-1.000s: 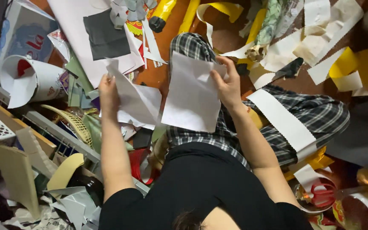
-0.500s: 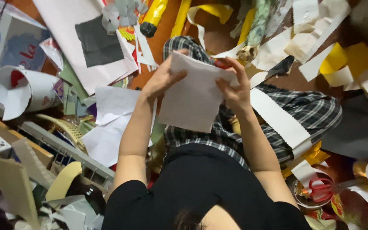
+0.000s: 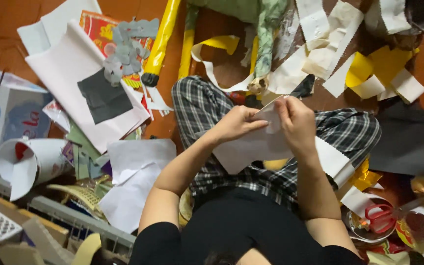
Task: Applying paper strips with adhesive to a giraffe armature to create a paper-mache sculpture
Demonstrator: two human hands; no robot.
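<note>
**paper fold: risks from this grip**

both hands pinch one white sheet (image 3: 251, 147) at its top edge, above the lap. left hand (image 3: 239, 122) grips the left part of the edge, fingers curled over it. right hand (image 3: 298, 122) clamps the same edge just beside it, thumb and fingers closed on the paper. the hands nearly touch. the sheet hangs down over the checked trousers (image 3: 207, 108), lower half unsupported.

risks, as i judge them:
- hands this close on a thin edge: any opposing pull likely tears the sheet or skews the crease.
- no flat backing under the paper, only legs, so a fold here would probably wander off line.
- the loose lower half could catch on the white strip (image 3: 334, 159) lying across the right thigh and drag it along.
- the floor is buried in scraps; a dropped sheet would be hard to tell apart from the other white sheets (image 3: 133, 172) to the left.
- red-handled scissors (image 3: 380, 218) sit in a bowl near the right elbow; a blind reach or elbow swing could knock them.
</note>
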